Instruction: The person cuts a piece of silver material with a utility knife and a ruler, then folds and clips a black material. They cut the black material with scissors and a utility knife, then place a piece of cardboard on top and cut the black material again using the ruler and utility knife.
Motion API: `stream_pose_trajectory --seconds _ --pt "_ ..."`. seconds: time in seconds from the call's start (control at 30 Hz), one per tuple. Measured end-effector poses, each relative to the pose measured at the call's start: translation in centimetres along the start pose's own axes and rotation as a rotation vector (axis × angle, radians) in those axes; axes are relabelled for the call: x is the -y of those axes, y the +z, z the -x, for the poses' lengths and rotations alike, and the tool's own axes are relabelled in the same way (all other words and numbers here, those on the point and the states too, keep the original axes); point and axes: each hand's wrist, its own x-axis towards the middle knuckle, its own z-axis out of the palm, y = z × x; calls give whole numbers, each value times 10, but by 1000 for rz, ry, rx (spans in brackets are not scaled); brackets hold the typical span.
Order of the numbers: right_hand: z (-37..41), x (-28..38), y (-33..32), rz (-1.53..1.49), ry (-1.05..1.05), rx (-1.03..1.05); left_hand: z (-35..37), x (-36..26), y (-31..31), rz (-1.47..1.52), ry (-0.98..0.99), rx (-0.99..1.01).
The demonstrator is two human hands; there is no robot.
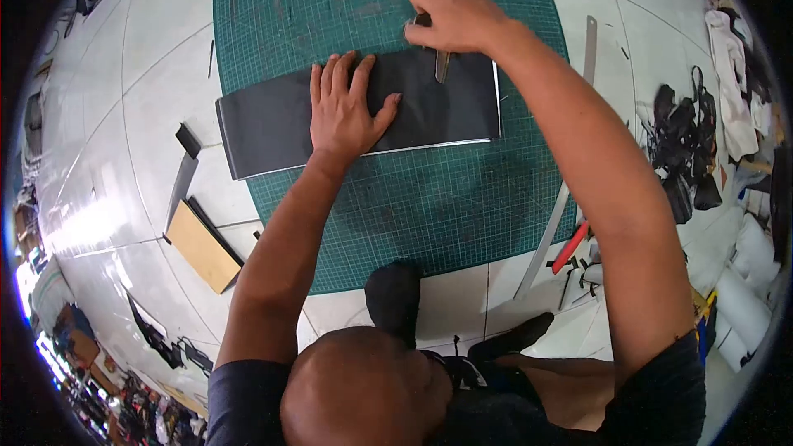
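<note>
My left hand (343,111) lies flat and open, fingers spread, on a long black sheet (268,124). The sheet stretches across the green cutting mat (388,215), its left end reaching past the mat's edge. A thin white layer shows along its lower and right edges. Over the sheet's upper edge, right of my left hand, my right hand (458,16) is closed around what look like scissors (442,67). Their metal blade points down toward me and overlaps the black sheet; most of the handle is hidden by my fingers.
A long metal ruler (543,239) lies at the mat's right edge, with a red-handled tool (570,248) beside it. On the tiles at left is a tan board (202,246). Black pieces (684,144) are heaped at right. My foot (393,297) rests by the mat's near edge.
</note>
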Motion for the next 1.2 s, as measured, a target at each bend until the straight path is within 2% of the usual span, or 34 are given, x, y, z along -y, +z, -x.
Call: stream_pose_trajectory --seconds 0.07,0.27,0.37,0.47,0.57,0.67,0.77,0.97,1.2 --pt "-11 10 -8 -80 4 111 1 1 1 -9 0 9" --pt "-31 14 10 -85 -83 128 1 2 2 -16 4 16" --pt "-32 10 28 -62 -63 80 0 1 2 -12 7 24" --pt "-31 12 23 -32 1 98 0 3 5 -20 6 25" --pt "-27 6 7 -69 140 236 0 3 4 -25 13 11" --pt "-16 -14 21 -15 178 69 1 4 4 -18 13 -3" --pt "0 -25 16 -43 350 69 1 2 3 1 1 8" --pt "30 -33 22 -125 803 -66 0 2 4 15 10 -9" --pt "51 -5 16 -420 1291 -136 -1 4 3 -4 11 1"
